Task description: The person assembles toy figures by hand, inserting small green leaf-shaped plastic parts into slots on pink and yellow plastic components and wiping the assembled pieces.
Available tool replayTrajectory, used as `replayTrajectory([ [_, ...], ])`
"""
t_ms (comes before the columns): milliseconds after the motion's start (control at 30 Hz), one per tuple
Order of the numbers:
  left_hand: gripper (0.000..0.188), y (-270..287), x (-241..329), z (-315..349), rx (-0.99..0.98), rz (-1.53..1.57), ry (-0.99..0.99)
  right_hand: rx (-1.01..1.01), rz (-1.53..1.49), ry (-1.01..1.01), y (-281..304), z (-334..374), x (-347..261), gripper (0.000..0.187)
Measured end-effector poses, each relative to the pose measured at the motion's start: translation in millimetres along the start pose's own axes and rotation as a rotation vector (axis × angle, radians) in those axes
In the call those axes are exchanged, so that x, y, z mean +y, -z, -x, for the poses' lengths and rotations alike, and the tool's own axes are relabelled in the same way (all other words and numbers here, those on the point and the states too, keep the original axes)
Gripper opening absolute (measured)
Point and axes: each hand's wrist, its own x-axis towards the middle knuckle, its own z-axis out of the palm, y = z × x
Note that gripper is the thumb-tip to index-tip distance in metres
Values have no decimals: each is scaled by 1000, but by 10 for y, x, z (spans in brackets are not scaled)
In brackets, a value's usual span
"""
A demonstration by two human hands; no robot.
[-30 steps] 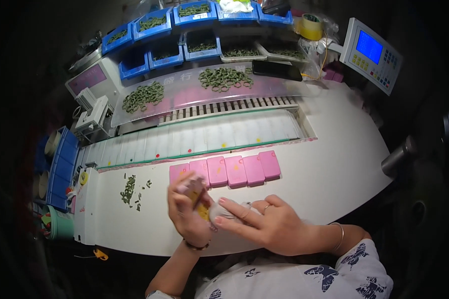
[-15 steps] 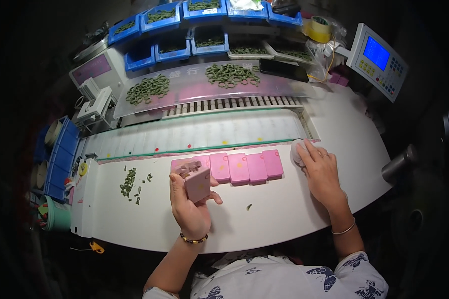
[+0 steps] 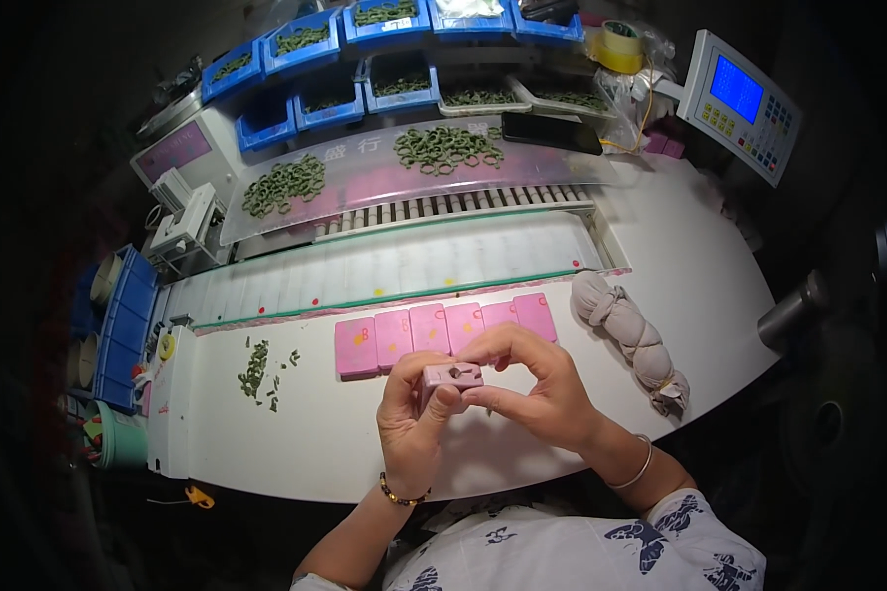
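Note:
In front of the table's middle I hold a pink rubber mould between my two hands. Its narrow end, with a dark hole and slit, faces up. My left hand grips it with the thumb on the near side. The fingers and thumb of my right hand close on its right end. Behind my hands lies a row of several pink rubber moulds with yellow and red marks. A knotted grey cloth bundle rests on the table to the right of my right hand.
Small green pieces lie on the white table at left. Green rings sit on a clear sheet with a black phone. Blue bins line the back. A control panel stands at right.
My right hand has left the cloth bundle and joined my left hand on the mould. The mould's parted top now looks closed. The marked strip behind has shifted in its coloured dots.

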Motion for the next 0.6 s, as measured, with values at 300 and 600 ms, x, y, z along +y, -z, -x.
replayTrajectory([
  [300, 42, 44, 90, -140, 111, -458, -159, 186, 374, 236, 111, -67, -47, 25],
  [600, 41, 48, 5, -422, -62, -937, -483, 128, 175, -60, 2, -175, 62, 26],
])
